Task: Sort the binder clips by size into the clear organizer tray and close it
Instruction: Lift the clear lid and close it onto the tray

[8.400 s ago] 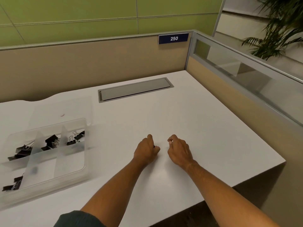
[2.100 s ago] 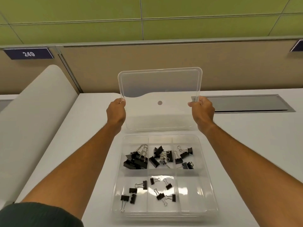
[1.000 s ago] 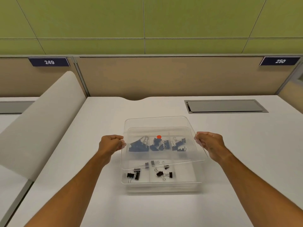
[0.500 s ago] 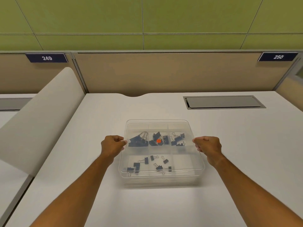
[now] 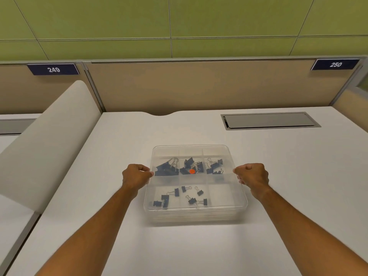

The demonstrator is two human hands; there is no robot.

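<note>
Lid (image 5: 220,193) sits on our clear organizer tray (image 5: 196,215), mid-frame on the table (image 5: 199,246); binder clips (image 5: 166,170) show through. Left hand (image 5: 136,176) and right hand (image 5: 252,175) pinch its side edges (seemingly fully seated).

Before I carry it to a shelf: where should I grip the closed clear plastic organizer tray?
Grip the clear plastic organizer tray at mid-length of its two side walls, one hand per side, under the lid rim. Wide and flat, it probably stays level that way, keeping the black binder clips sorted.
</note>
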